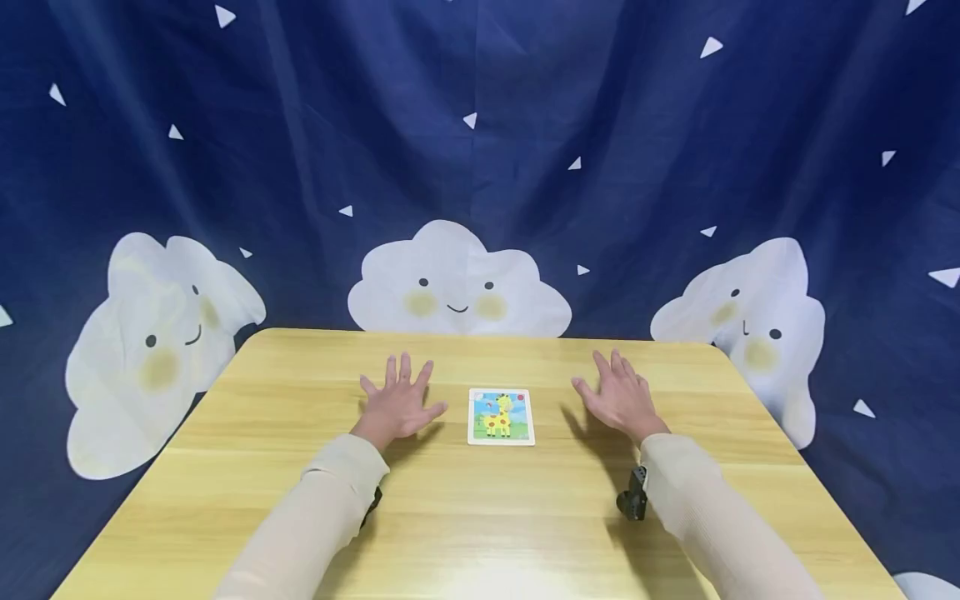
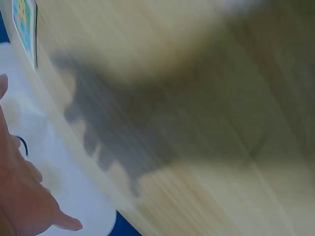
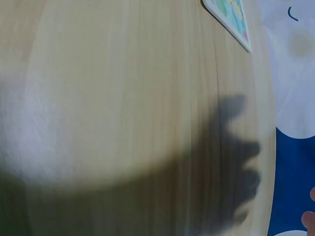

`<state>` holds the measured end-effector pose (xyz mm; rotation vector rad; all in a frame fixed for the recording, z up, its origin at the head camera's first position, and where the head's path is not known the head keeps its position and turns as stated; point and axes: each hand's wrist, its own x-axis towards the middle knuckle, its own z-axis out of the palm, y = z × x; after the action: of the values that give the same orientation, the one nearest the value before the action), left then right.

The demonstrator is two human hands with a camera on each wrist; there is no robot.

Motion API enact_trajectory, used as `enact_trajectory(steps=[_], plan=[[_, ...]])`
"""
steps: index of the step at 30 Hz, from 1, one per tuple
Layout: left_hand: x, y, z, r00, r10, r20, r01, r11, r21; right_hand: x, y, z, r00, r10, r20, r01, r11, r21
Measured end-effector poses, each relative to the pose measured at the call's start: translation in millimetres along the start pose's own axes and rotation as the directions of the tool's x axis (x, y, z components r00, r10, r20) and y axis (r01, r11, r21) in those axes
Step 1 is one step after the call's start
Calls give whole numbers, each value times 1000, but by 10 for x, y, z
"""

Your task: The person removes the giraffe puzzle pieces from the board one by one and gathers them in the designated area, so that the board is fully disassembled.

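A square giraffe picture puzzle [image 1: 501,417] with a white border lies flat on the wooden table [image 1: 480,508], between the two hands. To its left my left hand [image 1: 397,407] is held over the table with fingers spread, holding nothing. My right hand [image 1: 619,397], on the other side, has its fingers extended and also holds nothing. In the left wrist view the left hand [image 2: 24,191] is at the left edge, its shadow on the wood. Only fingertips [image 3: 309,219] of the right hand show in the right wrist view. The puzzle's edge [image 3: 231,22] appears at the top there.
Behind the table hangs a dark blue curtain [image 1: 420,150] with white triangles and smiling clouds [image 1: 459,287]. The table's far edge runs just beyond the fingertips. A small black camera [image 1: 633,494] is worn at the right wrist.
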<state>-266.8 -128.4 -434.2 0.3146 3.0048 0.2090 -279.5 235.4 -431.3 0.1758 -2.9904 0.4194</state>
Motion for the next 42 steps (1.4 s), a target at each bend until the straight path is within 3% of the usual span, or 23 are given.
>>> enact_trajectory(steps=[18, 24, 32, 42], plan=[[-277, 475, 247, 987, 110, 114, -106, 994, -39, -121, -159, 119, 999, 14, 38, -18, 992, 123], [-355, 576, 320, 979, 155, 131, -147, 987, -72, -147, -280, 172, 996, 20, 90, -35, 985, 171], [-407, 687, 361, 963, 231, 139, -222, 972, -77, -150, -417, 269, 996, 4, 86, -25, 970, 240], [-444, 788, 400, 948, 257, 185, -251, 966, -54, -108, -632, 388, 996, -53, 76, 29, 955, 295]])
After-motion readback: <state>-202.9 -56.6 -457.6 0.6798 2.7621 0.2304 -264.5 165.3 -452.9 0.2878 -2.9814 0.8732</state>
